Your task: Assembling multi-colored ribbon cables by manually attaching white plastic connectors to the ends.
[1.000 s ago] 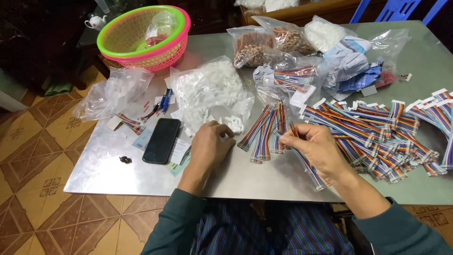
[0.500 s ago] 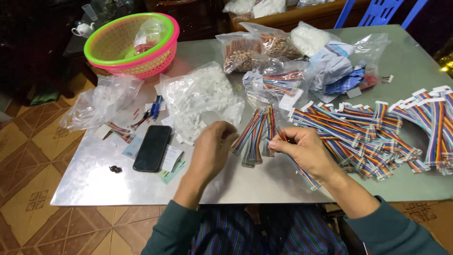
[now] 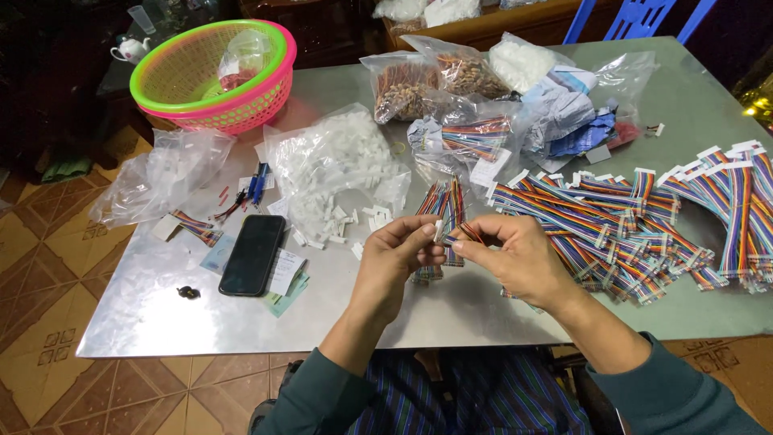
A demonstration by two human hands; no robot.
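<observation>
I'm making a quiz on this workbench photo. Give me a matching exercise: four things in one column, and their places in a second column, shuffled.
Things:
1. basket
2. phone
3. ribbon cables
4. white connector

Places:
A. pinched at the left hand's fingertips
B. far left corner of the table
C. piled on the right side of the table
D. flat on the table, left of the hands

Pairs: 1-B, 2-D, 3-C, 4-A
</observation>
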